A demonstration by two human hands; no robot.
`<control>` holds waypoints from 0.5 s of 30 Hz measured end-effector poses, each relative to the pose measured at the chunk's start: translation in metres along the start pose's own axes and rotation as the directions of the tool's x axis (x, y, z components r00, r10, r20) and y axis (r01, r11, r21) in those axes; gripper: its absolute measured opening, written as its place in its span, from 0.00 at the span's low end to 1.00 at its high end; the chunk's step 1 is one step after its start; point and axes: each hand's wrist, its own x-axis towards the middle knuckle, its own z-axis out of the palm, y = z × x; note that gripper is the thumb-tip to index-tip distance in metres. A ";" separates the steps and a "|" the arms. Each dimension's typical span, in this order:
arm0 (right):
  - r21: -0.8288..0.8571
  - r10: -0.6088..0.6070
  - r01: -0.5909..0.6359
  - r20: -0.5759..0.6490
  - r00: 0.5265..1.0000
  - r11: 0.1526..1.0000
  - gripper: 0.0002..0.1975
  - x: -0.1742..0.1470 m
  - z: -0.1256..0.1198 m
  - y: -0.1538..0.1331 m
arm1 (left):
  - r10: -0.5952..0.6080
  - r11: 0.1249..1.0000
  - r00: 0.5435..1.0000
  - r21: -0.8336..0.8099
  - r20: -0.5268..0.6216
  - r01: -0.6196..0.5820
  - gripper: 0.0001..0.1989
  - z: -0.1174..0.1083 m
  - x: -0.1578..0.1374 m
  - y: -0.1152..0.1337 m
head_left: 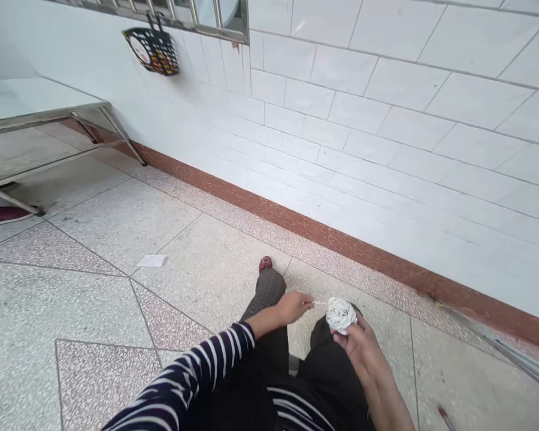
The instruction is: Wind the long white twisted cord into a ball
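Observation:
My right hand (357,341) grips a round white ball of cord (340,315) above my right knee, with its fingers curled around the lower right side. Out to the left of the ball, my left hand (294,306) pinches a thin white strand (320,303) that runs back to it. The strand looks taut between the two hands. Both hands are over my dark trousers (269,287), close to the knees.
A white tiled wall (386,120) with a red-brown base strip stands in front. At left is a metal-legged table (36,99), with a person's red shoe (4,215) beneath. A patterned basket (155,51) hangs below a barred window. White paper (153,260) lies on the floor.

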 end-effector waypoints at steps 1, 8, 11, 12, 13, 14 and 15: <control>0.017 -0.028 0.028 -0.008 1.000 0.999 0.22 -0.004 0.003 -0.006 | 0.015 1.000 1.000 0.008 -0.008 -0.014 0.12 -0.010 0.007 0.003; 0.061 -0.159 0.164 -0.077 0.984 0.985 0.19 -0.039 0.017 -0.049 | 0.127 0.992 0.978 0.015 -0.168 -0.127 0.13 -0.075 0.044 0.026; 0.011 -0.242 0.243 -0.059 0.969 0.970 0.19 -0.051 0.019 -0.060 | 0.212 0.977 0.966 0.011 -0.151 -0.212 0.14 -0.066 0.032 0.036; -0.004 -0.270 0.270 -0.068 0.961 0.963 0.19 -0.052 0.018 -0.063 | 0.236 0.972 0.963 0.013 -0.129 -0.236 0.14 -0.057 0.025 0.038; -0.020 -0.298 0.298 -0.088 0.950 0.954 0.20 -0.051 0.016 -0.064 | 0.256 0.967 0.962 0.024 -0.096 -0.255 0.16 -0.047 0.018 0.039; -0.037 -0.327 0.325 -0.116 0.938 0.945 0.20 -0.049 0.014 -0.064 | 0.263 0.965 0.962 0.028 -0.079 -0.261 0.16 -0.036 0.010 0.040; -0.057 -0.356 0.351 -0.147 0.923 0.935 0.21 -0.046 0.011 -0.064 | 0.257 0.966 0.964 0.023 -0.063 -0.256 0.16 -0.024 0.002 0.039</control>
